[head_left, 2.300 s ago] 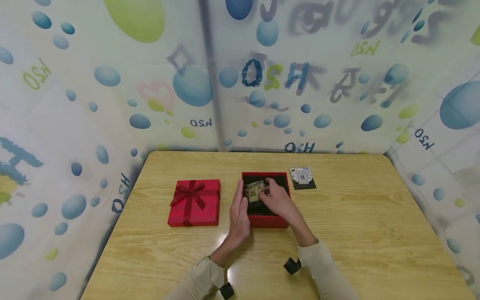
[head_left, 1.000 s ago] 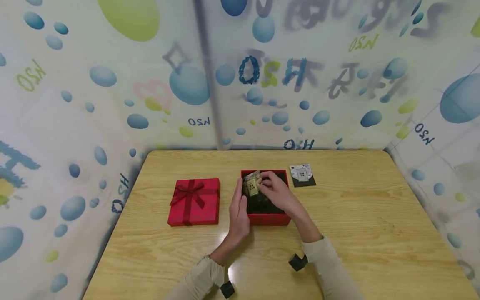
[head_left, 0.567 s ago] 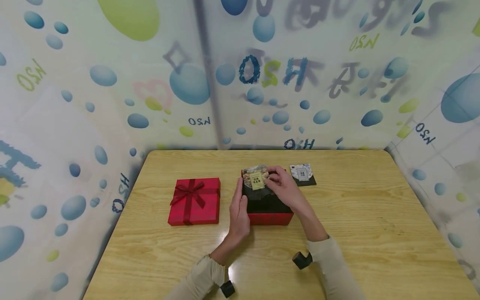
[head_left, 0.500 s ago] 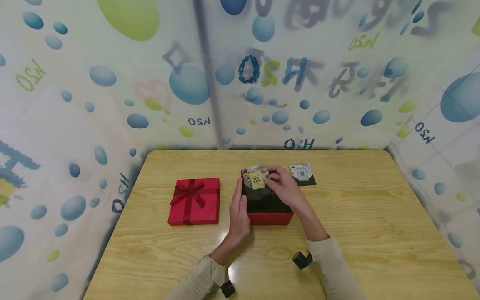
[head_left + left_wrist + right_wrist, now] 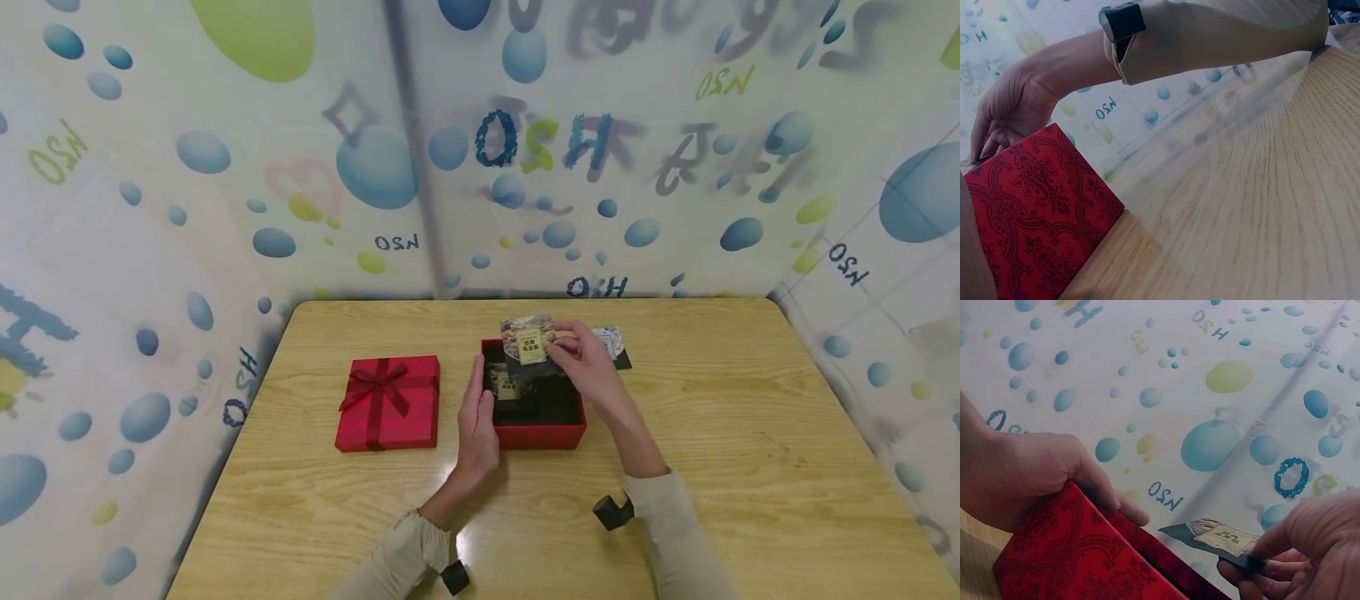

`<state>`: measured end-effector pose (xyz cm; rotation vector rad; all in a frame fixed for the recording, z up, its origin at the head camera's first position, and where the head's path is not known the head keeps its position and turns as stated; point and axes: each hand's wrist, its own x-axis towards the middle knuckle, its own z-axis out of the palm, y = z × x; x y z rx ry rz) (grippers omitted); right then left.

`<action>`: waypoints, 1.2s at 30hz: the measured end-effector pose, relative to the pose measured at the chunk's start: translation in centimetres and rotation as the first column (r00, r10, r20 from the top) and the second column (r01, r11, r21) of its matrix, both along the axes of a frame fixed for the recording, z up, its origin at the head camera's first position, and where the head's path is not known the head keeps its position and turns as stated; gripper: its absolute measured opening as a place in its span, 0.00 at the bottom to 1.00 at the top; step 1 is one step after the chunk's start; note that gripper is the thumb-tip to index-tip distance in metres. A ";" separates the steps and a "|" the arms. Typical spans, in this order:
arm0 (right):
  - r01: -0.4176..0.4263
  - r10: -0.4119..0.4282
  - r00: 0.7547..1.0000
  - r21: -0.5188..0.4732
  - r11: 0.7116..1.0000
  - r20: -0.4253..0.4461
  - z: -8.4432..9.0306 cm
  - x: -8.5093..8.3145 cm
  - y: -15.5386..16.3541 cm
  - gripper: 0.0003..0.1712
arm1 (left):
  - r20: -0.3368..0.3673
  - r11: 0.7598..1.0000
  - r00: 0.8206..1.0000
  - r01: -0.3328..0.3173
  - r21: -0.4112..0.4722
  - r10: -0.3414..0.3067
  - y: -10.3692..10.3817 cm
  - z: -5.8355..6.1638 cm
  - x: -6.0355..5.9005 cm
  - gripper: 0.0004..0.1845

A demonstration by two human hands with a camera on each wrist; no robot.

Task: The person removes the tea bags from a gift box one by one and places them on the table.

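Note:
My right hand (image 5: pixel 588 367) pinches a small square packet (image 5: pixel 528 342) by its right edge, thumb on the front. Food printing, a yellow label and a black lower part show on it. It is raised over the open red box (image 5: pixel 540 437), overlapping the box's back rim. Inside, on the dark bottom, lies a similar packet (image 5: pixel 506 385), partly covered by the raised one. My left hand (image 5: pixel 477 437) rests along the box's left side, fingers straight and thumb at the rim. In the right wrist view, the held packet (image 5: pixel 1225 540) tilts beside the patterned box (image 5: pixel 1079 550).
A red lid (image 5: pixel 390 408) with a dark red ribbon bow lies left of the box. Behind my right hand, a white and black packet (image 5: pixel 617 343) lies on the wooden table (image 5: pixel 735 433). A wall printed with bubbles (image 5: pixel 375 167) rises behind the table.
My right hand has lifted the packet out of the box, up and to the right, uncovering a second packet inside. My left hand has stayed at the box.

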<state>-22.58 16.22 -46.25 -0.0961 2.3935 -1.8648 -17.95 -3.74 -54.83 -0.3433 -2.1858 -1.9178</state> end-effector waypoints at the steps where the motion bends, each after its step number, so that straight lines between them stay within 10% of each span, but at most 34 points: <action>1: 0.008 -0.008 1.000 0.000 1.000 -0.002 0.0 0.0 0.2 0.25 | 0.002 1.000 1.000 0.001 -0.001 -0.001 0.0 0.0 0.0 0.30; 36: 0.122 -0.123 0.992 -0.020 0.992 -0.035 0.0 -1.0 6.3 0.26 | -0.040 1.000 0.999 0.001 0.031 0.000 0.1 -0.4 0.1 0.30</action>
